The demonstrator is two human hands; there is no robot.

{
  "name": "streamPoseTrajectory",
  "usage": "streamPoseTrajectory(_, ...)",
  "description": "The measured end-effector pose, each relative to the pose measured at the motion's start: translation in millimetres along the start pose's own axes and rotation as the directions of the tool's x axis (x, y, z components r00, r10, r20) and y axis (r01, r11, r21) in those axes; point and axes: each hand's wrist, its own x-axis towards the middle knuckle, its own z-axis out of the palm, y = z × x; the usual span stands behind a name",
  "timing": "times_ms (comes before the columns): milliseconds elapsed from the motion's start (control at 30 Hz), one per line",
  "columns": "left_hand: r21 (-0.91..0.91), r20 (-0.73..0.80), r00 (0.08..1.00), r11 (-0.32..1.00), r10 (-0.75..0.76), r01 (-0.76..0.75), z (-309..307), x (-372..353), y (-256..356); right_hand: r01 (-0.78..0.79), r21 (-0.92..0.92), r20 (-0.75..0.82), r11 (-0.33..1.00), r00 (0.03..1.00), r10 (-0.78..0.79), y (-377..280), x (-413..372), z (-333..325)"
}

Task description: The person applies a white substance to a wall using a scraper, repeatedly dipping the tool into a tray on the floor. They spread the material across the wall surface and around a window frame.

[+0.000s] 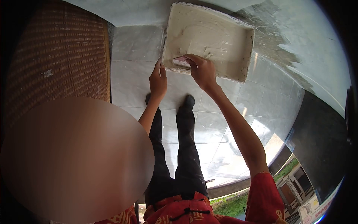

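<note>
Right hand (203, 71): clamped on scraper (181, 61), 12 o'clock, in putty tray (250, 52).
Left hand (158, 80): at tray's rim, apart from the right; grip I cannot tell.
Progress: I judge wall (298, 44) at 2 o'clock part-coated, tray well stocked.

Right hand (203, 71) clenched, left hand (158, 80) extended

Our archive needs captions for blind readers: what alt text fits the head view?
Seen from above, a person's right hand holds a reddish scraper at the near edge of a square tray of white paste, while the left hand rests at its near left corner. Black-trousered legs stand on pale floor tiles below.
</note>
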Motion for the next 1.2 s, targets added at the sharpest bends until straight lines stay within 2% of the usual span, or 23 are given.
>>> streamPoseTrajectory(367,-0.009,-0.023,1.0,1.0,-0.005,0.004,5,-1,-2,0.02,0.033,0.069,0.999,0.997,-0.023,2,8,-10)
streamPoseTrajectory(467,-0.004,-0.002,1.0,1.0,-0.024,0.024,5,-3,0,0.04,0.002,0.119,0.999,0.992,-0.04,1,16,-22)
streamPoseTrajectory(533,0.014,0.022,0.996,0.997,-0.082,0.082,7,-4,2,0.006,0.013,0.217,1.0,0.976,-0.009,7,26,-33)
streamPoseTrajectory(600,-0.001,0.016,0.999,0.999,-0.042,0.042,5,-5,4,-0.004,0.007,0.231,1.0,0.973,0.002,13,28,-44)
streamPoseTrajectory(667,-0.019,0.007,1.0,1.0,0.003,-0.003,1,-5,7,-0.067,0.192,0.191,0.979,0.981,0.029,18,27,-54)
streamPoseTrajectory(700,-0.009,-0.013,1.0,1.0,0.003,-0.003,-3,-6,13,-0.058,0.19,0.183,0.98,0.983,0.022,17,26,-61)
streamPoseTrajectory(767,-0.012,-0.024,0.999,0.999,0.03,-0.03,-13,-5,28,-0.195,0.334,0.136,0.922,0.978,0.157,12,19,-77)
streamPoseTrajectory(800,-0.014,-0.031,0.999,0.999,0.043,-0.043,-18,-3,39,-0.181,0.335,0.125,0.924,0.981,0.147,7,16,-87)
streamPoseTrajectory(867,0.037,-0.095,0.987,0.991,0.13,-0.127,-27,-1,65,-0.308,0.648,0.188,0.697,0.951,0.245,-4,10,-109)
streamPoseTrajectory(900,0.033,-0.104,0.984,0.989,0.145,-0.143,-31,1,77,-0.29,0.65,0.175,0.703,0.957,0.233,-12,8,-122)
streamPoseTrajectory(967,0.087,-0.124,0.948,0.955,0.292,-0.283,-40,4,103,-0.31,0.815,0.216,0.49,0.946,0.24,-33,4,-151)
streamPoseTrajectory(1000,0.084,-0.133,0.941,0.949,0.312,-0.303,-44,5,121,-0.288,0.819,0.198,0.497,0.954,0.227,-44,3,-165)
streamPoseTrajectory(1067,0.115,-0.15,0.903,0.914,0.403,-0.389,-52,5,157,-0.222,0.893,0.142,0.391,0.964,0.223,-66,1,-194)
streamPoseTrajectory(1100,0.114,-0.16,0.891,0.905,0.424,-0.41,-56,6,175,-0.197,0.896,0.121,0.397,0.971,0.209,-74,2,-208)
streamPoseTrajectory(1200,0.171,-0.186,0.792,0.813,0.581,-0.557,-74,7,230,-0.052,0.94,-0.001,0.337,0.988,0.155,-104,4,-252)
